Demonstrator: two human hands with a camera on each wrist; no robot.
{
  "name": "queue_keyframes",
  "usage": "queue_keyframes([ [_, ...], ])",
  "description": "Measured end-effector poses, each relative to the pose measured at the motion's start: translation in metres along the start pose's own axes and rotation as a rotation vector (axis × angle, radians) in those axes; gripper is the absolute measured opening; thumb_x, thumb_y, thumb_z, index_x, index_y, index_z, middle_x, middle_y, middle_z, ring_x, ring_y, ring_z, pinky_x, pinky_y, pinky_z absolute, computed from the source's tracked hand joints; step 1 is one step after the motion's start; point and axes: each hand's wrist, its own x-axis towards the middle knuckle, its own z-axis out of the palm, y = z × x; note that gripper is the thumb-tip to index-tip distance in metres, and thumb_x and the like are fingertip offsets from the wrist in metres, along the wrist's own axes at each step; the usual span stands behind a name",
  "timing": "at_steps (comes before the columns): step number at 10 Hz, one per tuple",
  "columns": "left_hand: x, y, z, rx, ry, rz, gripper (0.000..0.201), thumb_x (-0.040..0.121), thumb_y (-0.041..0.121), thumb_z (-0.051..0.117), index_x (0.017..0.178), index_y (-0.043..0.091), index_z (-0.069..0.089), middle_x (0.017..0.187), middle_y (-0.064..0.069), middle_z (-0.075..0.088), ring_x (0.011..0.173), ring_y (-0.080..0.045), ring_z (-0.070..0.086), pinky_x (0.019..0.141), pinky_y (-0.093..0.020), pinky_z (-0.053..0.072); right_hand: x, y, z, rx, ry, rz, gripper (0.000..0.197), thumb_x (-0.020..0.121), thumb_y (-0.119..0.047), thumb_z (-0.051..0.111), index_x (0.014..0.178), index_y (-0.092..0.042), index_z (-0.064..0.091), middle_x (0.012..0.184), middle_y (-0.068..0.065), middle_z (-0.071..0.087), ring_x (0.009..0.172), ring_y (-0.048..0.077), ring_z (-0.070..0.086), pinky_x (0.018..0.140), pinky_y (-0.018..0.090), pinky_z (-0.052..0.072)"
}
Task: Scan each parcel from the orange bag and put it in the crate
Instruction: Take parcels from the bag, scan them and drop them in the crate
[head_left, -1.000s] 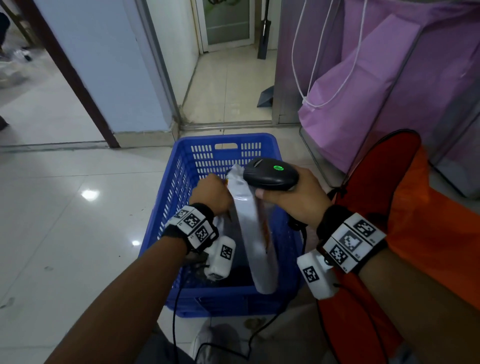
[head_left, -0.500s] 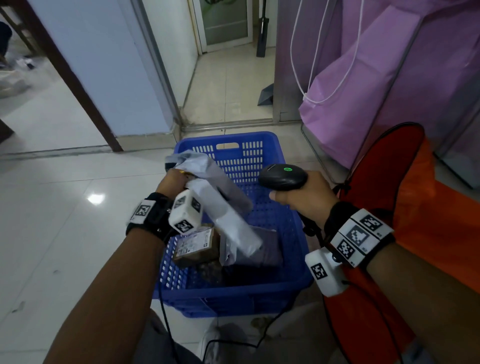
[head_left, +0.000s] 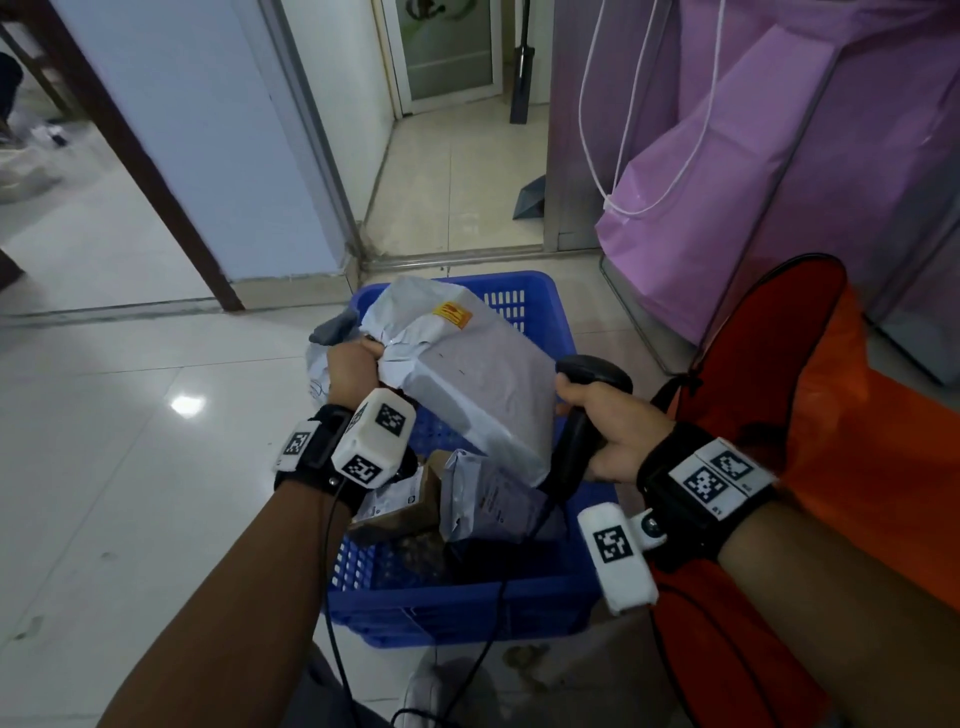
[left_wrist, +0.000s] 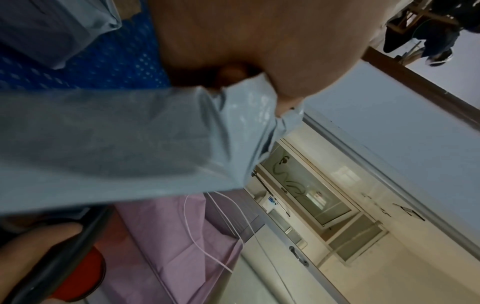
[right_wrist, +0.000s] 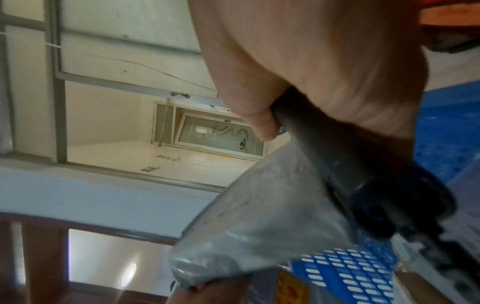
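Observation:
My left hand (head_left: 353, 366) grips the crumpled end of a grey plastic parcel (head_left: 467, 374) with a yellow sticker, held flat above the blue crate (head_left: 467, 613). The left wrist view shows the same grey parcel (left_wrist: 130, 144) pinched in the fingers. My right hand (head_left: 610, 415) holds a black barcode scanner (head_left: 582, 410) by its handle, just right of the parcel; its handle (right_wrist: 337, 160) fills the right wrist view beside the parcel (right_wrist: 259, 222). The orange bag (head_left: 810, 415) lies open at the right. Inside the crate lie a brown parcel (head_left: 405, 504) and a grey one (head_left: 493, 504).
A purple bag (head_left: 753, 182) with a white cord stands behind the orange bag. A blue-grey wall (head_left: 208, 156) and a brown door frame (head_left: 156, 182) rise past the crate. White tiled floor (head_left: 130, 441) spreads to the left. The scanner cable (head_left: 467, 670) trails down in front of the crate.
My left hand has swung the grey parcel from hanging edge-on into a flat, raised position over the crate. The scanner has tipped from pointing at the parcel to standing upright at its right.

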Motion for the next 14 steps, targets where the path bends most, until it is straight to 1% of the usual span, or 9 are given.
queue_keyframes([
  [2, -0.018, 0.001, 0.003, 0.066, -0.113, -0.049, 0.035, 0.073, 0.004, 0.041, 0.059, 0.008, 0.072, 0.073, -0.018, 0.059, 0.050, -0.019, 0.067, 0.047, -0.022, 0.053, -0.004, -0.009, 0.002, 0.074, -0.039, -0.133, 0.031, 0.097, -0.020, 0.064, 0.125, -0.007, 0.066, 0.095, 0.009, 0.076, 0.072, 0.022, 0.073, 0.056, 0.033, 0.062],
  [3, -0.018, 0.005, 0.003, 0.205, -0.103, -0.029, 0.029, 0.099, -0.006, 0.035, 0.078, 0.009, 0.048, 0.067, -0.010, 0.056, 0.048, -0.009, 0.062, 0.041, -0.018, 0.048, -0.003, -0.014, 0.001, 0.070, -0.054, -0.237, 0.036, 0.098, -0.012, 0.061, 0.132, -0.002, 0.061, 0.111, 0.010, 0.071, 0.093, 0.024, 0.068, 0.082, 0.040, 0.058],
  [5, -0.002, 0.002, -0.004, 0.610, -0.113, -0.156, 0.017, 0.096, 0.025, 0.048, 0.089, 0.011, 0.054, 0.078, -0.010, 0.058, 0.064, -0.027, 0.059, 0.057, -0.030, 0.052, 0.004, -0.023, -0.012, 0.062, 0.002, -0.399, 0.040, 0.094, -0.016, 0.067, 0.132, -0.005, 0.063, 0.130, 0.012, 0.068, 0.117, 0.026, 0.066, 0.081, 0.036, 0.062],
  [6, -0.002, 0.005, -0.007, 0.997, 0.053, 0.358, 0.024, 0.083, 0.031, 0.060, 0.072, 0.011, 0.052, 0.065, -0.002, 0.048, 0.065, -0.022, 0.049, 0.053, -0.028, 0.038, 0.003, -0.029, -0.018, 0.018, 0.093, -0.555, 0.064, 0.066, -0.031, 0.090, 0.124, -0.010, 0.070, 0.126, 0.010, 0.071, 0.113, 0.024, 0.070, 0.092, 0.042, 0.058],
  [8, -0.022, -0.019, 0.008, 1.630, -0.575, 0.765, 0.112, 0.067, 0.034, 0.085, 0.154, 0.024, 0.016, 0.123, -0.009, 0.048, 0.112, -0.029, 0.052, 0.088, -0.047, 0.054, 0.001, -0.034, -0.008, 0.005, 0.151, -0.683, 0.068, 0.050, -0.034, 0.096, 0.112, -0.015, 0.076, 0.114, 0.006, 0.076, 0.106, 0.025, 0.073, 0.092, 0.051, 0.058],
  [9, -0.018, -0.044, 0.012, 1.826, -0.255, 1.012, 0.098, 0.064, 0.052, 0.081, 0.142, 0.019, 0.031, 0.119, -0.012, 0.054, 0.106, -0.035, 0.057, 0.078, -0.045, 0.053, -0.004, -0.030, 0.001, 0.050, 0.090, -0.667, 0.057, 0.061, -0.027, 0.092, 0.113, -0.009, 0.075, 0.111, 0.009, 0.077, 0.102, 0.025, 0.074, 0.091, 0.049, 0.059],
  [10, -0.009, -0.035, 0.013, 1.372, -0.181, 1.055, 0.040, 0.084, 0.027, 0.071, 0.116, 0.013, 0.052, 0.093, -0.001, 0.063, 0.082, -0.025, 0.065, 0.058, -0.029, 0.043, -0.008, -0.032, 0.000, 0.044, 0.041, -0.641, 0.039, 0.083, -0.028, 0.081, 0.114, -0.007, 0.072, 0.099, 0.008, 0.077, 0.082, 0.017, 0.072, 0.072, 0.031, 0.060],
  [12, -0.002, -0.005, 0.001, 0.567, -0.155, 0.350, 0.028, 0.089, 0.019, 0.074, 0.107, 0.000, 0.064, 0.091, -0.009, 0.073, 0.074, -0.024, 0.073, 0.053, -0.025, 0.055, -0.018, -0.036, -0.016, -0.255, 0.133, -0.680, 0.008, 0.087, -0.013, 0.075, 0.091, -0.006, 0.072, 0.067, 0.003, 0.067, 0.060, 0.011, 0.063, 0.059, 0.025, 0.054],
  [14, 0.002, 0.004, -0.004, 0.456, -0.162, 0.168, 0.032, 0.092, 0.025, 0.070, 0.111, 0.000, 0.067, 0.096, -0.012, 0.077, 0.067, -0.019, 0.075, 0.052, -0.029, 0.057, -0.025, -0.038, -0.027, -0.723, 0.143, -0.750, 0.006, 0.075, 0.007, 0.065, 0.074, 0.001, 0.064, 0.055, 0.005, 0.051, 0.055, 0.017, 0.051, 0.055, 0.031, 0.044],
])
